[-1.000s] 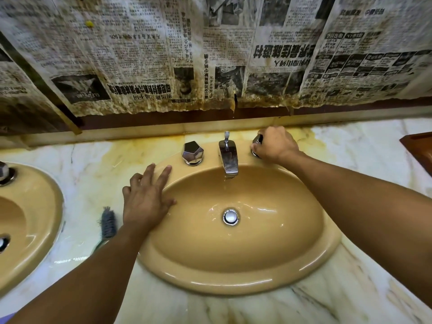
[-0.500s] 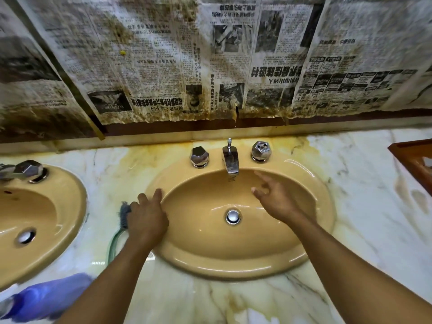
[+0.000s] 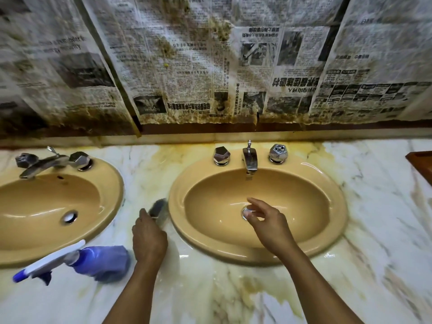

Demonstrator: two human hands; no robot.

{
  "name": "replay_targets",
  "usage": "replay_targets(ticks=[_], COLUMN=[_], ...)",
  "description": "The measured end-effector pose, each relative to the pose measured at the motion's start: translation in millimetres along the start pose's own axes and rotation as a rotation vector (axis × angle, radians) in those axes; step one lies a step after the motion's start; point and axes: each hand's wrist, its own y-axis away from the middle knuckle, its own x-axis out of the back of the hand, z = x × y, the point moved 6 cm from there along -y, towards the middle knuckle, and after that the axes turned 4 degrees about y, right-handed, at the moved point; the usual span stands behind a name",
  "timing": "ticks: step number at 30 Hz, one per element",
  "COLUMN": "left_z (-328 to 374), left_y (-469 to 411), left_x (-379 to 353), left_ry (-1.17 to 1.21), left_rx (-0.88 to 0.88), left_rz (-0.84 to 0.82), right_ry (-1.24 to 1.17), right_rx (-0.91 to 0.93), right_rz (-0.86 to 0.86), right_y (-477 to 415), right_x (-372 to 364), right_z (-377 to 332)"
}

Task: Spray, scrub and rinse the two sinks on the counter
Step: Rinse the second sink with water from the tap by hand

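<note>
The scrubbing brush lies in the narrow strip of marble counter between the two tan sinks, just beside the rim of the right sink. Its long axis runs away from the person, and the bristle head points toward the newspaper-covered wall, leaning slightly right. The left hand sits over the handle end with its fingers curled down. The brush is blurred, so the grip seems closed round the handle rather than plainly so.

The right hand hangs above the right basin, over the drain, holding nothing, its fingers loosely bent and a little apart.

A blue spray bottle lies on its side near the left wrist. Its nozzle points left and its neck overlaps the front rim of the left sink.

Open counter stretches to the right as far as a wooden edge. Chrome knobs flank the spout along the back rim.
</note>
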Motion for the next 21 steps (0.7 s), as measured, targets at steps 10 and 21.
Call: replay_targets(ticks=[10, 21], left_z=[-30, -21], left_y=[21, 36], left_x=[5, 17], left_ry=[0.428, 0.918], left_rx=[0.187, 0.182], left_rz=[-0.156, -0.215], right_ry=[0.035, -0.073], right_rx=[0.066, -0.123], right_rz=[-0.16, -0.338], right_y=[26, 53], right_x=[-95, -162], right_z=[-57, -55])
